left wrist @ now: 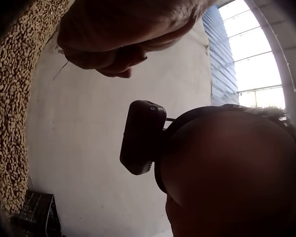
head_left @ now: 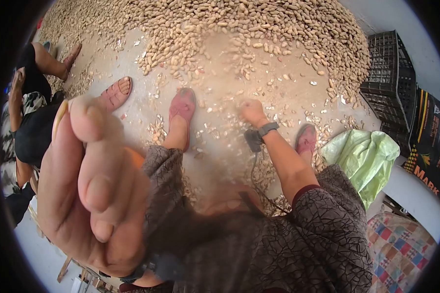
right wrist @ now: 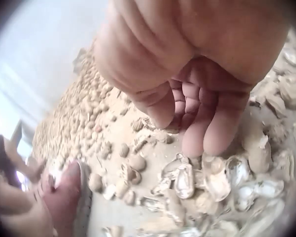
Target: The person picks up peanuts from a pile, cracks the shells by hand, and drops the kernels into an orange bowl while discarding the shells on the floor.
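Observation:
My left hand (head_left: 95,195) is raised close in front of the head camera, its fingers bent and bunched together. No object shows between its fingertips. In the left wrist view this hand (left wrist: 133,29) is near my head, beside a black camera box (left wrist: 144,137) on a strap. My right hand (head_left: 254,112) is low over the floor between my feet, among peanut shells. The right wrist view has its loosely curled fingers (right wrist: 219,121) pointing down, tips right at broken, empty peanut shells (right wrist: 185,180); nothing shows in the palm.
A large heap of unshelled peanuts (head_left: 259,24) spreads across the back. Black plastic crates (head_left: 388,73) and a pale green sack (head_left: 364,156) are on the right. Another person's sandalled foot (head_left: 117,94) is at the left. My pink shoes (head_left: 182,105) flank the scattered shells.

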`<state>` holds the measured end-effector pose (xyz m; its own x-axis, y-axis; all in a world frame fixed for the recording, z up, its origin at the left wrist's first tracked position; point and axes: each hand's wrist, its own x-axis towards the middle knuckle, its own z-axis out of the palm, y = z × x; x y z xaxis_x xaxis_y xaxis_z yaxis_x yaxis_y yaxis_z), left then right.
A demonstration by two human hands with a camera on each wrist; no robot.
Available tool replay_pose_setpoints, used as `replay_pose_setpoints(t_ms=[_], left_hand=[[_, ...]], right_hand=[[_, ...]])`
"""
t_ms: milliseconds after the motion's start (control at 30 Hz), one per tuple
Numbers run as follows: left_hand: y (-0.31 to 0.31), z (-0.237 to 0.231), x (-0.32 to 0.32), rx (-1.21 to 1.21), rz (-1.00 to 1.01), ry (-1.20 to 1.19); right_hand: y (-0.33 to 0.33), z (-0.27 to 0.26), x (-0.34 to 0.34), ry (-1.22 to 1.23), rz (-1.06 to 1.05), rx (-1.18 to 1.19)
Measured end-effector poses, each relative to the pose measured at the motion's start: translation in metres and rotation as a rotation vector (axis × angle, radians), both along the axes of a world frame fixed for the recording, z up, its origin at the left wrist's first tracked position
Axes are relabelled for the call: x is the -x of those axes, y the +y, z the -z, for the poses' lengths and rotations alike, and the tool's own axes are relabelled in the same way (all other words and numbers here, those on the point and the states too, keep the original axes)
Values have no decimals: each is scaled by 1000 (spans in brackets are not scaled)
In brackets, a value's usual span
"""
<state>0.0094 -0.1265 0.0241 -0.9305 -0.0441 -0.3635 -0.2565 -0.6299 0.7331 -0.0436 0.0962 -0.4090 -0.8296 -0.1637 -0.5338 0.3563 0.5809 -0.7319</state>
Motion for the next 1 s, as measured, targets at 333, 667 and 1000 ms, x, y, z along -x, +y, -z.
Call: replay_pose_setpoints(t_ms=[333,667,1000], left_hand=[[-4,6,-2,-63,-32,54],[-4,10,0,-104,46,100],[8,15,2,-177,84,110]], right_hand=[[16,-53,-25,-381,362,798],[25,-83,-37,-365,230,892],[7,-186,-25,-242,197,1087]])
